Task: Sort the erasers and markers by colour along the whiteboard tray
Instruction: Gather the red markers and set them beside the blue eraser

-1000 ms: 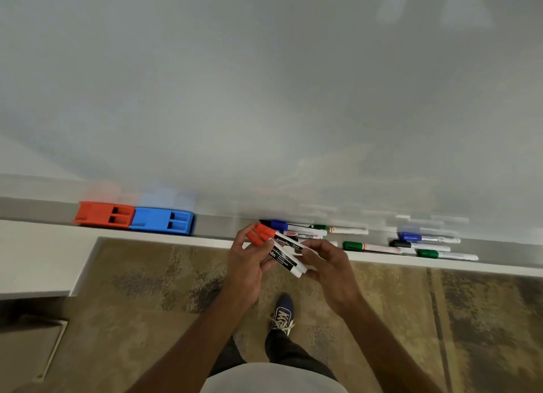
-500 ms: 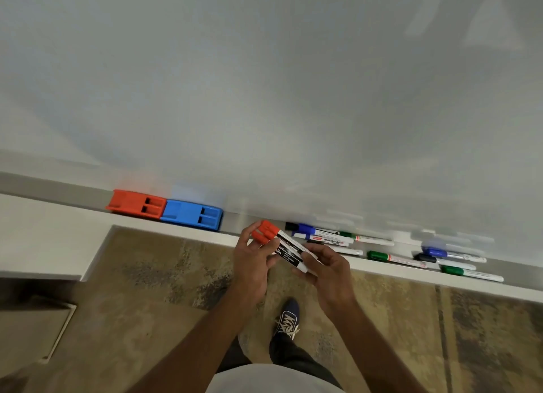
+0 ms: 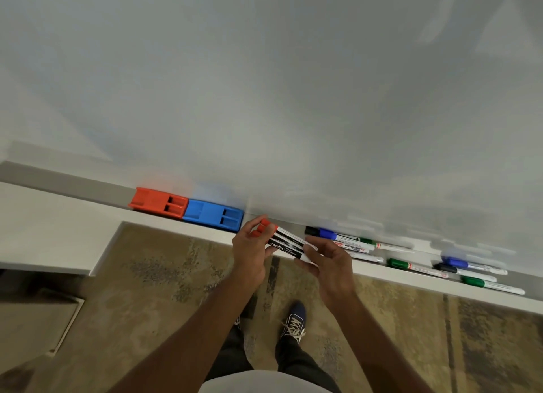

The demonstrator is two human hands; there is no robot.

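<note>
Red-capped white plastic markers are gripped at the caps by the left hand, tails pinched by the right hand; probably light, stiff, slippery, so best held mid-barrel.

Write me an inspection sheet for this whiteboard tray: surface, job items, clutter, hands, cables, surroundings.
Surface: grey tray under the whiteboard.
Job's things: red eraser touching blue eraser on the tray; red markers bundled in both hands; loose markers, blue, green and black, lie to the right.
Clutter: nothing seen.
Hands: left hand grips the capped end; right hand pinches the other end.
Cables: nothing seen.
Surroundings: patterned carpet, one shoe below.
</note>
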